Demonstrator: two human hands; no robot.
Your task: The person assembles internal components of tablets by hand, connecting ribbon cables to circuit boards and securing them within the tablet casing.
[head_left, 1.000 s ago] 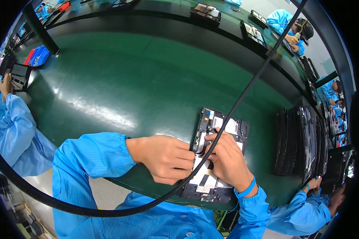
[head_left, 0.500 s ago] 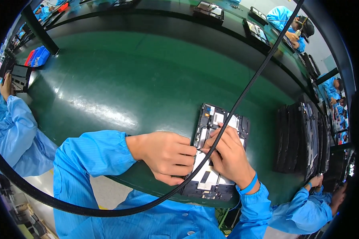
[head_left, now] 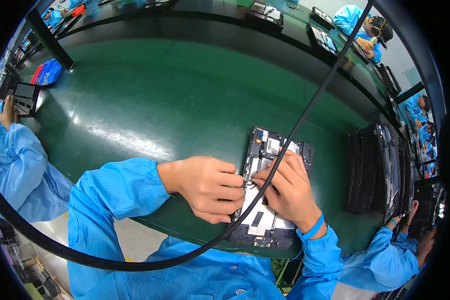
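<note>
An opened tablet (head_left: 257,231), black-framed with white and silver panels inside, lies at the near edge of the green table. My left hand (head_left: 210,190) is at its left side, fingers curled against the edge; the fingertips are partly hidden. Over the tablet's middle, my right hand (head_left: 291,192) has thumb and forefinger pinched together at a thin black wire (head_left: 251,181). Its other fingers bend over the upper right part and cover it. A blue band (head_left: 313,227) circles my right wrist.
A thick black cable (head_left: 305,117) hangs across the view, in front of my right hand and the tablet. Stacked black device housings (head_left: 367,172) stand at the right. Blue and red bins (head_left: 49,71) sit at the far left. Co-workers in blue sit on both sides.
Both hands have shifted slightly away from me along the tablet. The right fingers have moved a little up with the wire, which now shows more of its bend.
</note>
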